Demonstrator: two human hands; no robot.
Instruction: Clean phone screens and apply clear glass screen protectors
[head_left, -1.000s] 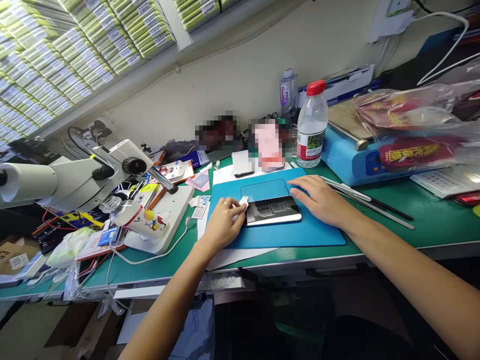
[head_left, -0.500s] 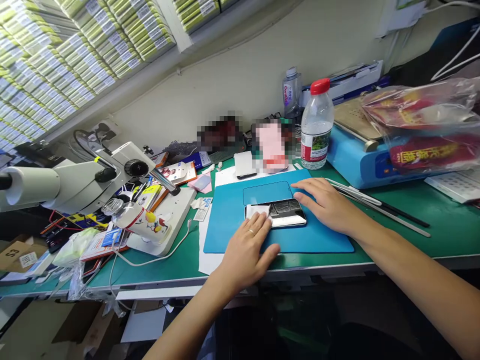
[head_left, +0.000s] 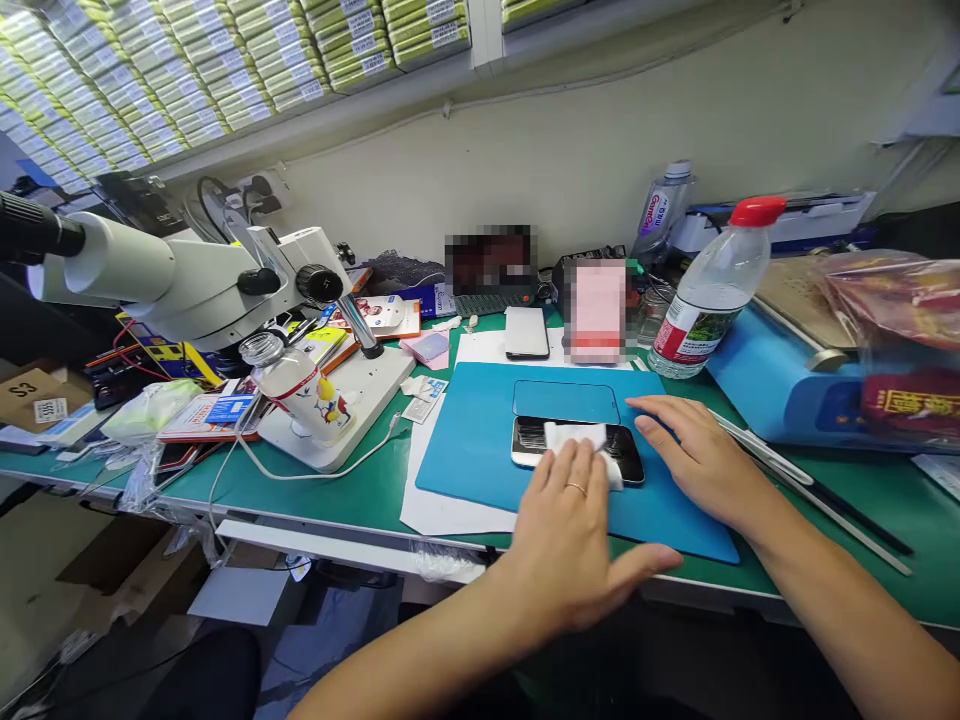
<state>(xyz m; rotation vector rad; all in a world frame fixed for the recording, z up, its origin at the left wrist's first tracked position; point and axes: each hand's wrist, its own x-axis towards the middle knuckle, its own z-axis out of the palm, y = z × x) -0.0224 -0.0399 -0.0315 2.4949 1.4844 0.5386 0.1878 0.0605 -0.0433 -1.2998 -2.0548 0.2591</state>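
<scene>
My left hand (head_left: pixel 568 520) lies over a phone (head_left: pixel 527 444), holding a folded white wipe (head_left: pixel 564 434) down on its screen under flat fingers, thumb stuck out to the right. Glossy streaks show on the dark glass. Just behind the phone rests a clear screen protector (head_left: pixel 562 399) with a thin dark outline. My right hand (head_left: pixel 694 455) is open beside the right ends of both, fingers stretched and holding nothing. Whether its fingertips touch the phone, I cannot tell. Everything here lies on a blue mat (head_left: pixel 472 440).
A microscope (head_left: pixel 217 280) stands at left, with a glass jar (head_left: pixel 300 390) on its base. Behind my right hand are a leaning water bottle (head_left: pixel 712 290) and a blue machine (head_left: pixel 780 370). Metal tweezer-like strips (head_left: pixel 810 490) lie to the right. A white cable (head_left: pixel 330 473) crosses the bench.
My left hand has slid the wipe from the phone's left end to right of its middle. The right hand stays by the phone's right end. The camera view has shifted and tilted.
</scene>
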